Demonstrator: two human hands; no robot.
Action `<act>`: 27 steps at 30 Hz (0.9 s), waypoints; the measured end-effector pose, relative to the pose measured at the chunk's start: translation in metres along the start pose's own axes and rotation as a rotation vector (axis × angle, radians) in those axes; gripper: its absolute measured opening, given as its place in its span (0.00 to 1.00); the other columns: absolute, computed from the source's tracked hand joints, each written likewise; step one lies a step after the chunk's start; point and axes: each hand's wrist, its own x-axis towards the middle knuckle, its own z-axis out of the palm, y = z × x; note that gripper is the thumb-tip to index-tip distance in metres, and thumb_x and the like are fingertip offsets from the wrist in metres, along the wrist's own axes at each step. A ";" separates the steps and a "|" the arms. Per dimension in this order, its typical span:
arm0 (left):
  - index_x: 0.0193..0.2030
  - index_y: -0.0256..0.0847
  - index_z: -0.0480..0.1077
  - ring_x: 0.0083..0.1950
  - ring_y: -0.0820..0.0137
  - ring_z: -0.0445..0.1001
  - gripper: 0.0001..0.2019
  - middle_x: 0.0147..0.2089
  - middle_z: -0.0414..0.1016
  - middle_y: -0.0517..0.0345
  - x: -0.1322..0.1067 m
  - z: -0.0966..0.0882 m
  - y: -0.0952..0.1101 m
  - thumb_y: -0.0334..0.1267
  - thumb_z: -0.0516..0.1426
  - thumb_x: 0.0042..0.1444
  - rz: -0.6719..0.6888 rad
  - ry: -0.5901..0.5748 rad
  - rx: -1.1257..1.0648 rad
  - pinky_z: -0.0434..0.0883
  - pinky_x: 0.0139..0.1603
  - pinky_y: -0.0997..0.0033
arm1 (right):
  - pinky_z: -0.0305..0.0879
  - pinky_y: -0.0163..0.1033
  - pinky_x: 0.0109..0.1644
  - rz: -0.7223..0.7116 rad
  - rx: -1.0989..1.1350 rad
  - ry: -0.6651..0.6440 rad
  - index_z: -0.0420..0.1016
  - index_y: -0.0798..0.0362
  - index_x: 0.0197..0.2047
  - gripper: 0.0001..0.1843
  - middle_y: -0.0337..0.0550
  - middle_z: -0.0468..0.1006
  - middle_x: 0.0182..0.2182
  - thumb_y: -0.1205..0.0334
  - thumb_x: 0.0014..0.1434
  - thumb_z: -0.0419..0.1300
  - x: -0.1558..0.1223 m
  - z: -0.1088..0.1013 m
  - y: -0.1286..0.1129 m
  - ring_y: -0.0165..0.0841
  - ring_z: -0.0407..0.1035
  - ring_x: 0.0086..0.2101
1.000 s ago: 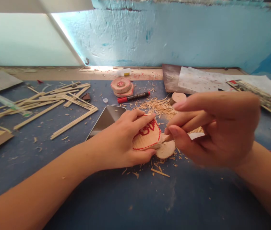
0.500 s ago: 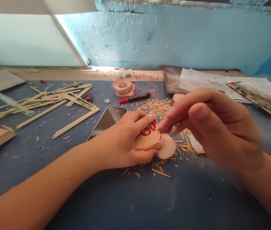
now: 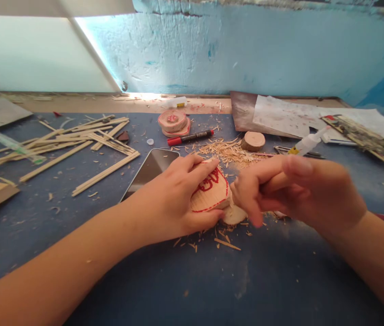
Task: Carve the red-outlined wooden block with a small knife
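My left hand (image 3: pixel 174 194) is wrapped around a pale wooden block (image 3: pixel 212 199), thumb along the near side and fingers over the far side. Red marker lines and a dashed red border decorate its top. Beneath the block's right corner lies a round wood slice (image 3: pixel 235 215), partly covered. My right hand (image 3: pixel 290 190) hovers over that slice with loosely bent fingers and the thumb held apart. Its fingertips are at the block's right edge; whether they touch it I cannot tell. Nothing shows in the right hand.
A phone (image 3: pixel 151 167) lies left of the block. Behind are a red marker (image 3: pixel 190 137), decorated wood slices (image 3: pixel 173 122), shavings (image 3: pixel 227 151), another wood slice (image 3: pixel 253 141) and a glue bottle (image 3: pixel 307 144). Thin sticks (image 3: pixel 106 172) spread at left, papers (image 3: pixel 283 117) at back right.
My right hand has turned and its fingers have dropped lower beside the block, now covering part of the slice. The glue bottle and the rear wood slice have come into fuller view. My left hand keeps its hold.
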 end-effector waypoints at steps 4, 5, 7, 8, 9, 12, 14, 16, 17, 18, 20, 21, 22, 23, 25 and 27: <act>0.75 0.40 0.66 0.69 0.48 0.73 0.40 0.71 0.69 0.39 0.000 -0.005 -0.001 0.57 0.65 0.61 -0.002 0.055 0.025 0.72 0.73 0.46 | 0.61 0.43 0.34 -0.076 0.082 0.033 0.71 0.51 0.23 0.31 0.38 0.64 0.20 0.39 0.71 0.56 -0.001 0.003 0.003 0.32 0.61 0.26; 0.75 0.40 0.66 0.69 0.48 0.73 0.40 0.71 0.69 0.39 0.000 -0.006 -0.002 0.57 0.65 0.61 -0.005 0.078 0.033 0.71 0.73 0.46 | 0.61 0.44 0.34 -0.091 0.104 0.032 0.71 0.51 0.23 0.30 0.38 0.63 0.20 0.39 0.70 0.56 0.000 0.005 0.006 0.32 0.60 0.26; 0.76 0.39 0.65 0.72 0.47 0.71 0.41 0.72 0.68 0.39 0.001 -0.008 -0.004 0.58 0.65 0.61 -0.015 0.117 0.053 0.71 0.74 0.46 | 0.59 0.44 0.32 -0.105 0.142 0.043 0.72 0.51 0.24 0.30 0.38 0.61 0.19 0.37 0.69 0.55 0.002 0.005 0.013 0.33 0.58 0.25; 0.76 0.38 0.65 0.73 0.46 0.70 0.41 0.71 0.69 0.38 0.001 -0.009 -0.005 0.58 0.64 0.62 -0.019 0.134 0.062 0.70 0.74 0.46 | 0.58 0.44 0.31 -0.123 0.144 0.077 0.73 0.51 0.24 0.30 0.38 0.61 0.19 0.37 0.69 0.54 0.004 0.004 0.015 0.33 0.57 0.24; 0.76 0.38 0.65 0.73 0.45 0.69 0.41 0.71 0.69 0.38 0.002 -0.009 -0.006 0.58 0.64 0.62 -0.023 0.144 0.070 0.70 0.74 0.45 | 0.57 0.44 0.31 -0.154 0.128 0.132 0.73 0.51 0.25 0.30 0.37 0.60 0.20 0.38 0.70 0.54 0.006 0.002 0.018 0.32 0.56 0.24; 0.75 0.39 0.66 0.72 0.46 0.71 0.39 0.70 0.70 0.40 0.002 -0.008 -0.006 0.56 0.65 0.61 -0.030 0.170 0.083 0.71 0.73 0.46 | 0.62 0.44 0.35 -0.268 0.072 0.287 0.74 0.49 0.25 0.30 0.36 0.56 0.19 0.42 0.73 0.51 0.010 -0.005 0.019 0.33 0.56 0.24; 0.74 0.40 0.67 0.71 0.47 0.72 0.39 0.70 0.70 0.41 0.002 -0.007 -0.006 0.56 0.66 0.60 -0.037 0.184 0.077 0.72 0.73 0.47 | 0.64 0.45 0.37 -0.289 0.073 0.290 0.73 0.48 0.26 0.29 0.35 0.52 0.19 0.44 0.75 0.47 0.011 -0.007 0.017 0.33 0.57 0.24; 0.73 0.41 0.68 0.71 0.48 0.72 0.38 0.70 0.70 0.42 0.002 -0.007 -0.006 0.56 0.67 0.60 -0.047 0.201 0.074 0.72 0.73 0.47 | 0.65 0.46 0.36 -0.280 0.044 0.246 0.72 0.48 0.27 0.32 0.35 0.53 0.19 0.44 0.77 0.43 0.010 -0.007 0.014 0.34 0.57 0.24; 0.73 0.41 0.68 0.71 0.48 0.72 0.39 0.71 0.70 0.42 0.002 -0.007 -0.006 0.56 0.67 0.60 -0.054 0.209 0.077 0.71 0.73 0.46 | 0.64 0.45 0.34 -0.289 -0.010 0.240 0.72 0.48 0.28 0.33 0.37 0.56 0.20 0.43 0.78 0.42 0.009 -0.007 0.012 0.34 0.58 0.24; 0.73 0.41 0.68 0.71 0.48 0.72 0.39 0.71 0.70 0.42 0.002 -0.007 -0.006 0.57 0.67 0.59 -0.060 0.216 0.082 0.71 0.74 0.46 | 0.63 0.44 0.34 -0.289 -0.102 0.249 0.73 0.49 0.28 0.32 0.37 0.60 0.22 0.41 0.78 0.45 0.007 -0.008 0.011 0.34 0.59 0.25; 0.73 0.40 0.68 0.71 0.47 0.72 0.40 0.71 0.71 0.42 0.002 -0.009 -0.006 0.57 0.67 0.59 -0.071 0.245 0.085 0.70 0.75 0.45 | 0.61 0.41 0.33 -0.277 -0.412 0.249 0.75 0.50 0.31 0.27 0.38 0.67 0.25 0.40 0.74 0.57 0.003 -0.012 0.009 0.33 0.61 0.28; 0.73 0.39 0.68 0.71 0.47 0.73 0.40 0.71 0.71 0.41 0.002 -0.011 -0.006 0.57 0.68 0.59 -0.078 0.260 0.083 0.70 0.75 0.44 | 0.61 0.40 0.33 -0.254 -0.607 0.224 0.77 0.51 0.33 0.23 0.39 0.71 0.27 0.41 0.70 0.64 0.001 -0.016 0.009 0.32 0.63 0.29; 0.73 0.38 0.68 0.70 0.47 0.73 0.40 0.71 0.71 0.40 0.002 -0.012 -0.006 0.56 0.68 0.59 -0.085 0.276 0.079 0.69 0.75 0.44 | 0.61 0.40 0.35 -0.215 -0.805 0.177 0.80 0.51 0.37 0.19 0.40 0.75 0.30 0.42 0.65 0.71 -0.001 -0.021 0.010 0.33 0.65 0.31; 0.73 0.37 0.68 0.70 0.47 0.73 0.40 0.71 0.71 0.40 0.002 -0.014 -0.006 0.56 0.68 0.59 -0.093 0.296 0.075 0.69 0.76 0.43 | 0.63 0.40 0.36 -0.159 -0.972 0.115 0.83 0.51 0.43 0.20 0.42 0.78 0.35 0.43 0.62 0.73 -0.002 -0.026 0.012 0.34 0.69 0.33; 0.74 0.36 0.67 0.72 0.47 0.71 0.41 0.72 0.70 0.39 0.002 -0.017 -0.007 0.56 0.66 0.60 -0.118 0.321 0.075 0.66 0.78 0.41 | 0.67 0.42 0.40 -0.062 -1.158 -0.010 0.84 0.50 0.54 0.25 0.48 0.81 0.46 0.41 0.62 0.73 -0.004 -0.034 0.016 0.38 0.74 0.38; 0.76 0.36 0.65 0.75 0.46 0.68 0.43 0.74 0.68 0.38 0.003 -0.020 -0.008 0.60 0.64 0.60 -0.145 0.338 0.081 0.63 0.80 0.39 | 0.69 0.44 0.44 -0.008 -1.193 -0.083 0.83 0.48 0.58 0.25 0.51 0.81 0.52 0.42 0.65 0.70 -0.004 -0.035 0.021 0.41 0.77 0.43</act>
